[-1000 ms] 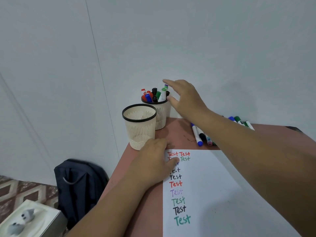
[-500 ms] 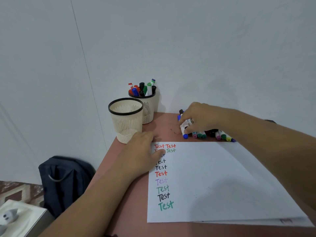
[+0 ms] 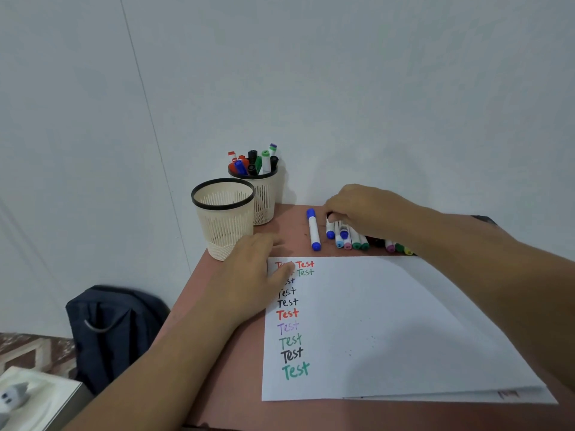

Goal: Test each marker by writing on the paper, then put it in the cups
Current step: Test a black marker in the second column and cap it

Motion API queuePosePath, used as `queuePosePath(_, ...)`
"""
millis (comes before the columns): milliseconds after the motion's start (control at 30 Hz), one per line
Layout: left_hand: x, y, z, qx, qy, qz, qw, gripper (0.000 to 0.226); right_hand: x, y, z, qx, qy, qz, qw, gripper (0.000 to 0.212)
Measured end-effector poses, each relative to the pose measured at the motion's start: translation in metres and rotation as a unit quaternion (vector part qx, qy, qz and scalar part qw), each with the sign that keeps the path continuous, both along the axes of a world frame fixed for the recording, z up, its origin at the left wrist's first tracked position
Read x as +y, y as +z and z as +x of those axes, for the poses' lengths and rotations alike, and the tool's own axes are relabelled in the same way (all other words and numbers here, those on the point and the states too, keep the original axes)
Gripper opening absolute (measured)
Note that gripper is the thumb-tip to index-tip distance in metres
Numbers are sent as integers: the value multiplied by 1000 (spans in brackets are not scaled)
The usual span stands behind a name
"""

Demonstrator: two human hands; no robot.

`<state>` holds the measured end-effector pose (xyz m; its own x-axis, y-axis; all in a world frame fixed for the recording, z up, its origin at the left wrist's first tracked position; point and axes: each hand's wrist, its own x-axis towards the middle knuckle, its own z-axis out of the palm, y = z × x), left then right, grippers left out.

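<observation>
The untested markers (image 3: 354, 239) are lying in a row along the far edge of the table (image 3: 224, 384), just beyond the paper (image 3: 389, 321) — caps toward the person, likely so the next one is quick to reach. One blue-capped marker (image 3: 313, 230) is sitting apart from the row, to its left. The right hand (image 3: 364, 206) is reaching over the row's left end with fingers curled down onto a marker there; whether they are actually pinching it I cannot tell, since the hand is covering the contact. The left hand (image 3: 258, 272) is lying flat, fingers relaxed, on the paper's top left corner — probably pinning the sheet for writing. The column of "Test" words is running down that edge. Behind, the far cup (image 3: 264, 194) is holding finished markers upright, while the near cup (image 3: 222, 213) is showing none inside. A dark bag (image 3: 109, 331) is resting on the floor.
</observation>
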<state>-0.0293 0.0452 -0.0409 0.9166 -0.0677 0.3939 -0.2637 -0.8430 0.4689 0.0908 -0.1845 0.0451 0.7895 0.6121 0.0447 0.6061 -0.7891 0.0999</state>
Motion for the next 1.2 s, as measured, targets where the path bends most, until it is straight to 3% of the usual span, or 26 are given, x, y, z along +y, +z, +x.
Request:
queuePosePath(133, 1, -2, 1, -15, -8, 14, 1000, 43, -6, 4, -15, -36, 4, 62, 997, 34)
queuePosePath(233, 1, -2, 1, -36, -14, 19, 999, 41, -7, -1, -30, -73, 54, 197, 976, 43)
queuePosePath(333, 1, -3, -1, -65, -27, 14, 997, 42, -2, -5, -54, -86, 102, 360, 923, 36)
queuePosePath(433, 0, -2, -2, -72, -38, -19, 997, 53, 7, -6, -80, -13, 78, 499, 863, 20)
queuePosePath(533, 0, 2, -4, -59, -59, -61, 995, 62, 19, -9, -93, 82, 30, 595, 799, 20)
queuePosePath(633, 0, 3, -8, -52, -97, -73, 991, 39, 31, -11, -101, 151, -8, 673, 724, 20)
queuePosePath(733, 1, 1, -7, -47, -101, -111, 987, 14, 39, -16, -104, 176, -48, 698, 692, 17)
queuePosePath(833, 2, 0, -7, -59, -99, -127, 985, 23, 45, -22, -106, 198, -68, 707, 675, 18)
queuePosePath(1000, 3, 2, -11, -54, -106, -136, 984, 32, 52, -31, -110, 219, -38, 695, 684, 9)
queuePosePath(1200, 0, 6, -14, -27, -64, -118, 991, 32, 54, -47, -110, 240, -85, 693, 675, 10)
